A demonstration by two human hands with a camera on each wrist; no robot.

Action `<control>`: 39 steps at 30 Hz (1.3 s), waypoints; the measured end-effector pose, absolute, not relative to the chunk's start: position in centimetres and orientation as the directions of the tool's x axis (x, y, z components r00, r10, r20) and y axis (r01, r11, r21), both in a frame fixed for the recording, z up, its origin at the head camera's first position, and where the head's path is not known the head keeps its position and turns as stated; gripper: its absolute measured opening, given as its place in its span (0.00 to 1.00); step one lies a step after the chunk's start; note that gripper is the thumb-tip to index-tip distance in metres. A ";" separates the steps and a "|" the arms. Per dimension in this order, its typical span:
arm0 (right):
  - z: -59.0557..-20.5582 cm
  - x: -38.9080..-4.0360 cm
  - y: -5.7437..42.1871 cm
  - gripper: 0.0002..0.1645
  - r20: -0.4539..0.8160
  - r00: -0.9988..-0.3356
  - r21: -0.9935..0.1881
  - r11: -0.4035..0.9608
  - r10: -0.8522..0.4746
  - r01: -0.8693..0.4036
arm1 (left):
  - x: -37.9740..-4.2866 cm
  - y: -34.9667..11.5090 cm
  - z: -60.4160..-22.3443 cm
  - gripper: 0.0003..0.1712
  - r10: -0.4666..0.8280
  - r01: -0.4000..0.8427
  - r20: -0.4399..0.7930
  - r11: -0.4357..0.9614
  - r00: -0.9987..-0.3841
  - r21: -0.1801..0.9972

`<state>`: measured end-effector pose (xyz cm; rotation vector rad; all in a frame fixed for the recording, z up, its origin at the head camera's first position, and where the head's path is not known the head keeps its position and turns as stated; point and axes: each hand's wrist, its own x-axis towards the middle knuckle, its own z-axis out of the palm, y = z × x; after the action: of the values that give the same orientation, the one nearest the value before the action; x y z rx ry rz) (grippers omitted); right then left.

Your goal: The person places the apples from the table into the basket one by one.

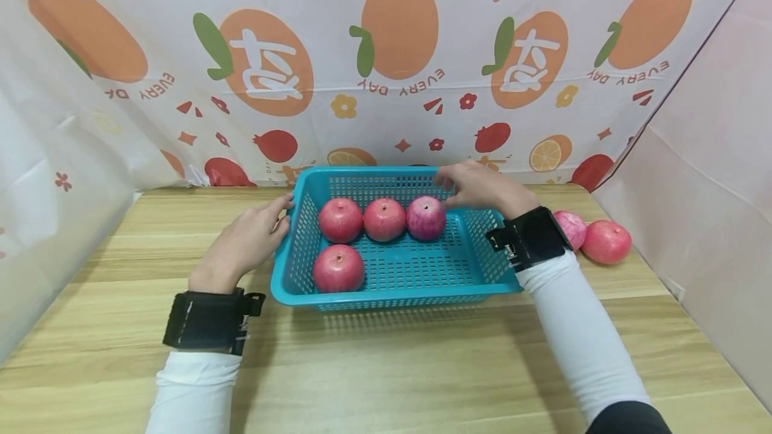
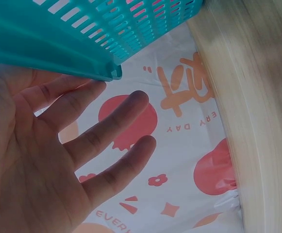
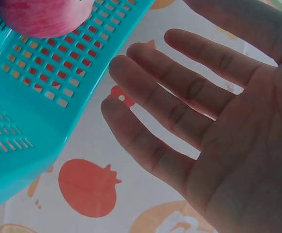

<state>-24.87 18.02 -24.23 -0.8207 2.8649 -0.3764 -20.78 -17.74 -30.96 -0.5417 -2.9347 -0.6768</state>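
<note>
Just beside right hand (image 1: 482,186), purplish fruit (image 1: 425,220) inside blue basket (image 1: 404,295)

Has a basket (image 1: 398,295) on a table (image 1: 386,367), before a cloth (image 1: 395,126); has four fruits (image 1: 340,268) inside, three in a row behind, one at front left; has two more fruits (image 1: 606,242) rightward, outside, side by side

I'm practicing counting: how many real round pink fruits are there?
6: three fruits across the basket's back, one at its front left, and two on the table beside the right wristband, which may hide more.
</note>
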 end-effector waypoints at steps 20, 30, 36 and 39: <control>-24.8 -24.8 20.0 0.22 -0.128 -0.842 -0.285 0.832 -0.524 -0.475 | -20.9 -17.7 -30.9 0.30 0.318 0.359 0.166 0.843 -0.933 0.400; -25.1 -24.7 20.6 0.21 -0.129 -0.841 -0.294 0.831 -0.525 -0.473 | -20.7 -17.8 -30.9 0.30 0.325 0.361 0.158 0.841 -0.932 0.402; -25.5 -25.0 21.6 0.18 -0.111 -0.837 -0.282 0.825 -0.535 -0.490 | -20.8 -17.8 -30.9 0.30 0.330 0.369 0.166 0.842 -0.929 0.393; -25.6 -25.0 22.0 0.14 -0.104 -0.842 -0.278 0.828 -0.530 -0.487 | -20.7 -17.7 -30.9 0.30 0.329 0.369 0.166 0.842 -0.929 0.395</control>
<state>-25.01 21.99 -25.64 -0.7951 2.8326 -0.3598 -20.73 -17.75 -30.90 -0.5560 -2.9262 -0.6552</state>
